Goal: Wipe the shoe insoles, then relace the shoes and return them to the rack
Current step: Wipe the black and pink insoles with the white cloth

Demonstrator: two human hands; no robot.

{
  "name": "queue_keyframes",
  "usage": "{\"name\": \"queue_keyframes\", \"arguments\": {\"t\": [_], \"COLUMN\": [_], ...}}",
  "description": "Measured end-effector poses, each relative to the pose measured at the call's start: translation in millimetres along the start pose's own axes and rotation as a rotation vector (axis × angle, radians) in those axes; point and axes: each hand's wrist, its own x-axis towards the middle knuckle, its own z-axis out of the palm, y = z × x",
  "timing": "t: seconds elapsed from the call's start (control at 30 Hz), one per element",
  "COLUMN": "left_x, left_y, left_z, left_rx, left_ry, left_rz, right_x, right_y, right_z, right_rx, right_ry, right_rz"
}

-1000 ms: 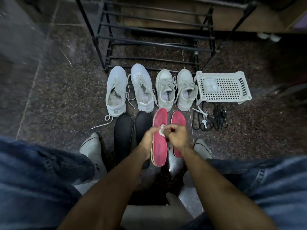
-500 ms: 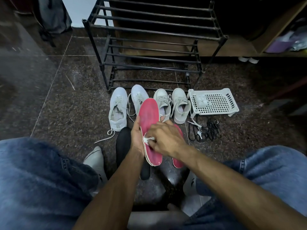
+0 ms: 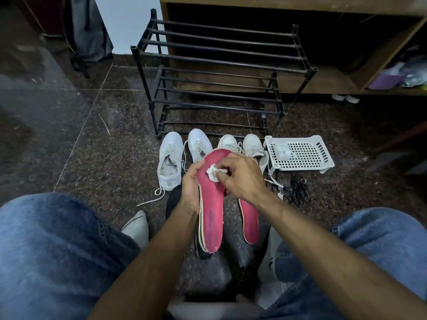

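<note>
My left hand (image 3: pixel 190 185) grips a red insole (image 3: pixel 212 211) by its left edge and holds it lifted above the floor, toe end away from me. My right hand (image 3: pixel 240 176) presses a small white wipe (image 3: pixel 213 173) onto the insole's upper part. A second red insole (image 3: pixel 250 220) lies on the floor just right of it. A black insole (image 3: pixel 173 199) lies to the left, partly hidden by my left wrist. Two pairs of white shoes (image 3: pixel 169 162) stand in a row before the empty black rack (image 3: pixel 219 75).
A white perforated basket (image 3: pixel 302 155) with a small white packet lies right of the shoes. Black laces (image 3: pixel 297 191) are piled on the dark stone floor below it. My knees in jeans frame the bottom; my socked feet (image 3: pixel 136 225) rest on the floor. A wooden cabinet stands behind the rack.
My left hand raised the red insole higher off the floor. My right hand slid the wipe up from the insole's middle to its toe part. The camera tilted up.
</note>
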Motion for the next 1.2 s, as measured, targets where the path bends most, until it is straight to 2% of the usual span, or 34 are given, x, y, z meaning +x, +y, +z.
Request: {"name": "queue_keyframes", "arguments": {"t": [0.23, 0.33, 0.43, 0.53, 0.6, 0.67, 0.83, 0.93, 1.0, 1.07, 1.13, 1.2], "left_x": [8, 6, 3, 1, 0, 1, 7, 5, 4, 3, 2, 3], "left_y": [5, 1, -4, -8, -10, -7, 3, -7, -15, -22, -23, -14], "left_z": [2, 2, 4, 7, 4, 5, 4, 3, 7, 9, 9, 9], "left_rx": [-0.029, -0.039, -0.056, -0.045, 0.034, 0.028, 0.016, -0.018, -0.052, -0.011, 0.033, -0.002], "left_ry": [0.022, 0.025, 0.066, 0.014, 0.0, 0.014, 0.075, 0.108, 0.087, 0.071, 0.071, 0.067], "left_rz": [-0.018, 0.007, -0.004, 0.005, 0.024, 0.03, 0.067, 0.034, -0.02, -0.03, -0.006, 0.033], "right_x": [-22, -15, -1, 15, 19, 13, -28, -23, -9, 10, 22, 18], "right_y": [-16, -17, -19, -17, -13, -11, -19, -14, -13, -10, -9, -11], "right_z": [8, 8, 6, 4, -1, -1, 10, 5, 1, -4, -10, -9], "right_rx": [0.03, -0.197, -0.357, -0.392, -0.342, -0.219, -0.02, -0.216, -0.382, -0.443, -0.429, -0.358], "right_ry": [-0.036, -0.004, 0.06, 0.156, 0.146, 0.124, -0.036, -0.041, 0.013, 0.07, 0.117, 0.134], "right_rz": [-0.205, -0.281, -0.209, -0.065, 0.018, 0.022, -0.216, -0.296, -0.256, -0.097, 0.013, 0.014]}}
